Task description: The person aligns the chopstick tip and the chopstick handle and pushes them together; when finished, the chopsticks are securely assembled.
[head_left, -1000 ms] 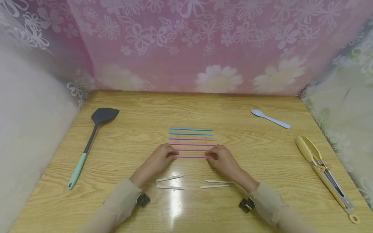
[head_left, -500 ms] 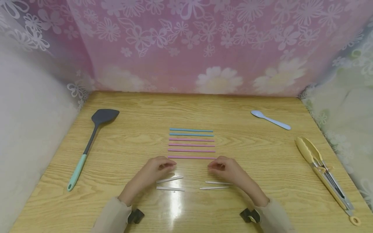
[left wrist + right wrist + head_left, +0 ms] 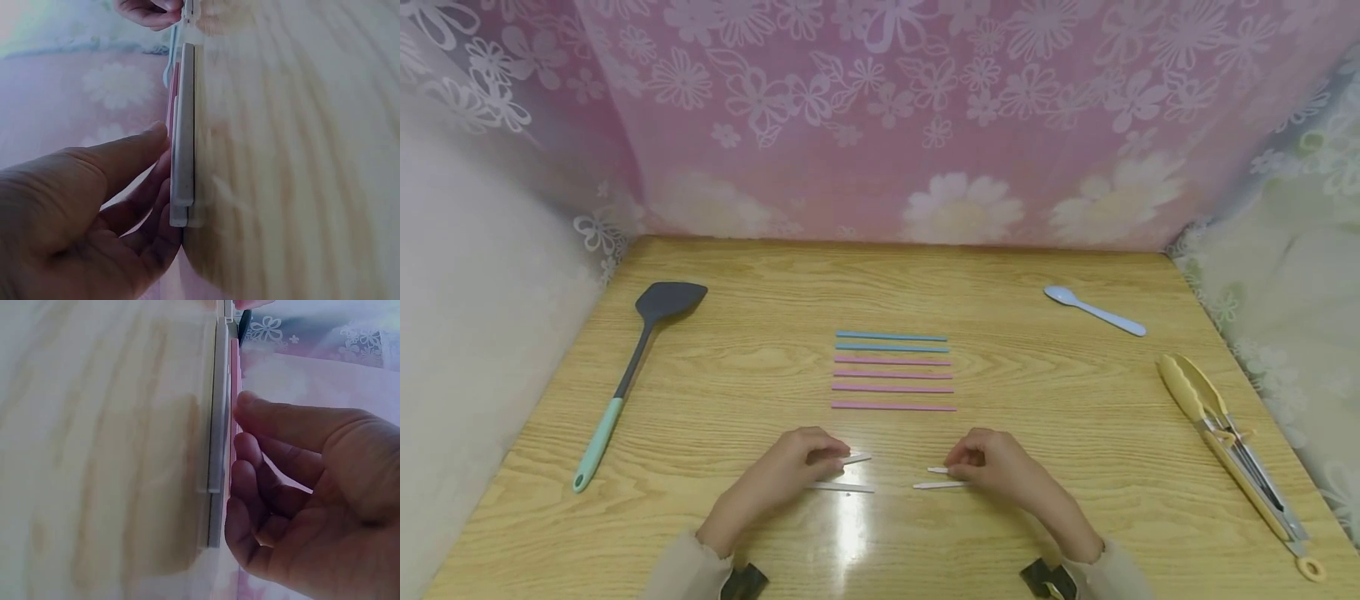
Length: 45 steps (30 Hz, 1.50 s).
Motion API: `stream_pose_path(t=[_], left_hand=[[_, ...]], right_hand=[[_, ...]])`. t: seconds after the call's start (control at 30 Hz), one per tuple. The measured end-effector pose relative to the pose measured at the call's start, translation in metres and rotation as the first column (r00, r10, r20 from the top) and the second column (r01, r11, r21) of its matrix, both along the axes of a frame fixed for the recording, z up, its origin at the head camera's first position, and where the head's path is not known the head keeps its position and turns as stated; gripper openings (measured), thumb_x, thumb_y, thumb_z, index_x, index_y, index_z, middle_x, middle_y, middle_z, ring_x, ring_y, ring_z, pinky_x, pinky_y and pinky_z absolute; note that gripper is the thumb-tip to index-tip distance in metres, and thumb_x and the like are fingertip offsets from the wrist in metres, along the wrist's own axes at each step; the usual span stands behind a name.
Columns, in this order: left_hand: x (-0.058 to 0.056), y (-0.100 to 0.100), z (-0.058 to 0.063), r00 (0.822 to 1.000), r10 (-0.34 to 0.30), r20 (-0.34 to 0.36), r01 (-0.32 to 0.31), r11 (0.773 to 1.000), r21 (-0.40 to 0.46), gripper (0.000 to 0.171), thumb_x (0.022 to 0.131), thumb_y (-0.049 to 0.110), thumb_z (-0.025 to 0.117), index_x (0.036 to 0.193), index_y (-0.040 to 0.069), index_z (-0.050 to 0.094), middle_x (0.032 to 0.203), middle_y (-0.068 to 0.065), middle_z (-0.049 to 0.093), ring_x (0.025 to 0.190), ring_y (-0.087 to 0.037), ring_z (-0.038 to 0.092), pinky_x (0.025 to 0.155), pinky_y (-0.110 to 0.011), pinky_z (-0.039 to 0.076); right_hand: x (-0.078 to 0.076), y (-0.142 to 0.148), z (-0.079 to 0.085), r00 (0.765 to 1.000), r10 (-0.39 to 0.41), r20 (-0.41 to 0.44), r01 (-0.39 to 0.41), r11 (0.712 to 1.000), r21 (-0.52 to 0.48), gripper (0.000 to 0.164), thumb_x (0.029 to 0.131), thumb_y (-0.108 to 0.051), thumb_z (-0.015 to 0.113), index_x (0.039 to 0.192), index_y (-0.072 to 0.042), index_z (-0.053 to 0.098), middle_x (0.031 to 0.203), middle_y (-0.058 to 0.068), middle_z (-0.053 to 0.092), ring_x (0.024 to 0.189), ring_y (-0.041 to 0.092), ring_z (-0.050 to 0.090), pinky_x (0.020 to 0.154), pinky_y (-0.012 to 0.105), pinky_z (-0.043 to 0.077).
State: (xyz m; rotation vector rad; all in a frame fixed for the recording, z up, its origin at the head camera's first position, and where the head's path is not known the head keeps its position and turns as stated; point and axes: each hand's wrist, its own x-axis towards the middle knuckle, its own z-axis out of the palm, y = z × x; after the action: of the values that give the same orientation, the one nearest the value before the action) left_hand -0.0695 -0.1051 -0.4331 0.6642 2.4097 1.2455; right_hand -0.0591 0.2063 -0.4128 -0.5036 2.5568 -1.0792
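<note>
In the head view my left hand is lowered over the farther of two short white sticks on the left. Its fingers lie loosely bent at that stick and hide its left part. The nearer left white stick lies just below them. My right hand mirrors this over the farther right white stick, with the nearer right white stick beside it. In the right wrist view, the thumb tip is apart from the bent fingers, close above the sticks. The left thumb tip also shows no stick under it.
Beyond the hands lie several parallel pink sticks and two blue sticks. A dark spatula with a mint handle is at left. A light blue spoon and yellow tongs lie at right. A floral curtain hangs behind.
Both hands have let go of the nearest pink stick, which stays in the row. They have moved back toward the person, down to the farther white sticks.
</note>
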Motion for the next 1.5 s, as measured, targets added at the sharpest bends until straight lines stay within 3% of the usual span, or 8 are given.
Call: stream_pose_path(t=[0.17, 0.6, 0.7, 0.83, 0.97, 1.33, 1.5], left_hand=[[-0.001, 0.001, -0.001, 1.0, -0.016, -0.002, 0.016, 0.999, -0.033, 0.021, 0.091, 0.017, 0.064, 0.108, 0.006, 0.07, 0.098, 0.003, 0.065, 0.094, -0.015, 0.06, 0.083, -0.029, 0.052], [-0.002, 0.004, -0.006, 0.996, -0.023, -0.087, 0.017, 0.997, -0.071, 0.016, 0.091, 0.012, 0.063, 0.105, 0.006, 0.07, 0.093, 0.005, 0.063, 0.085, -0.01, 0.054, 0.075, -0.025, 0.049], [0.0, 0.007, -0.005, 0.994, 0.008, -0.106, -0.011, 1.0, -0.025, 0.017, 0.093, 0.014, 0.062, 0.107, 0.008, 0.069, 0.097, 0.006, 0.063, 0.09, -0.01, 0.057, 0.079, -0.026, 0.051], [0.002, 0.014, -0.002, 0.99, 0.058, -0.13, -0.043, 0.993, 0.114, 0.016, 0.094, 0.015, 0.06, 0.107, 0.01, 0.068, 0.103, 0.005, 0.062, 0.096, -0.011, 0.06, 0.087, -0.027, 0.051], [0.005, 0.023, 0.006, 0.983, 0.07, -0.17, -0.031, 0.976, 0.217, 0.015, 0.093, 0.011, 0.06, 0.106, 0.006, 0.067, 0.103, 0.002, 0.062, 0.094, -0.011, 0.059, 0.086, -0.026, 0.052], [0.007, 0.029, 0.015, 0.965, 0.054, -0.255, 0.011, 0.969, 0.247, 0.015, 0.091, 0.008, 0.061, 0.105, 0.006, 0.067, 0.102, -0.001, 0.063, 0.091, -0.01, 0.06, 0.08, -0.024, 0.053], [0.007, 0.03, 0.016, 0.966, 0.059, -0.251, 0.007, 0.967, 0.253, 0.014, 0.092, 0.008, 0.061, 0.105, 0.006, 0.067, 0.102, -0.002, 0.064, 0.091, -0.011, 0.061, 0.081, -0.025, 0.054]], right_hand=[[-0.001, 0.0, -0.002, 1.0, 0.019, -0.007, -0.019, 1.0, 0.014, 0.003, 0.082, -0.007, 0.072, 0.084, -0.005, 0.07, 0.074, -0.007, 0.056, 0.066, 0.0, 0.046, 0.057, 0.018, 0.043], [-0.002, -0.001, -0.004, 0.998, 0.029, -0.051, -0.027, 0.999, 0.027, 0.003, 0.084, -0.006, 0.07, 0.085, -0.004, 0.07, 0.076, -0.007, 0.057, 0.067, 0.001, 0.047, 0.058, 0.019, 0.044], [0.0, -0.004, -0.005, 0.99, 0.002, -0.144, -0.006, 1.0, -0.029, 0.003, 0.084, -0.005, 0.07, 0.087, -0.005, 0.07, 0.079, -0.007, 0.059, 0.072, 0.002, 0.051, 0.065, 0.021, 0.05], [0.001, -0.012, -0.004, 0.956, -0.043, -0.291, -0.008, 0.985, -0.171, 0.013, 0.081, 0.001, 0.071, 0.091, -0.007, 0.07, 0.084, -0.006, 0.063, 0.079, 0.003, 0.057, 0.074, 0.024, 0.054], [0.005, -0.019, -0.001, 0.935, -0.054, -0.349, -0.048, 0.96, -0.276, 0.016, 0.081, 0.004, 0.07, 0.093, -0.007, 0.07, 0.086, -0.002, 0.065, 0.082, 0.005, 0.057, 0.074, 0.023, 0.053], [0.01, -0.029, 0.009, 0.908, -0.046, -0.417, -0.105, 0.937, -0.333, 0.018, 0.08, 0.008, 0.07, 0.093, -0.005, 0.07, 0.088, 0.001, 0.066, 0.082, 0.01, 0.059, 0.074, 0.025, 0.054], [0.01, -0.029, 0.01, 0.906, -0.05, -0.42, -0.1, 0.94, -0.327, 0.016, 0.08, 0.007, 0.07, 0.093, -0.004, 0.07, 0.087, -0.001, 0.063, 0.077, 0.007, 0.056, 0.068, 0.021, 0.051]])
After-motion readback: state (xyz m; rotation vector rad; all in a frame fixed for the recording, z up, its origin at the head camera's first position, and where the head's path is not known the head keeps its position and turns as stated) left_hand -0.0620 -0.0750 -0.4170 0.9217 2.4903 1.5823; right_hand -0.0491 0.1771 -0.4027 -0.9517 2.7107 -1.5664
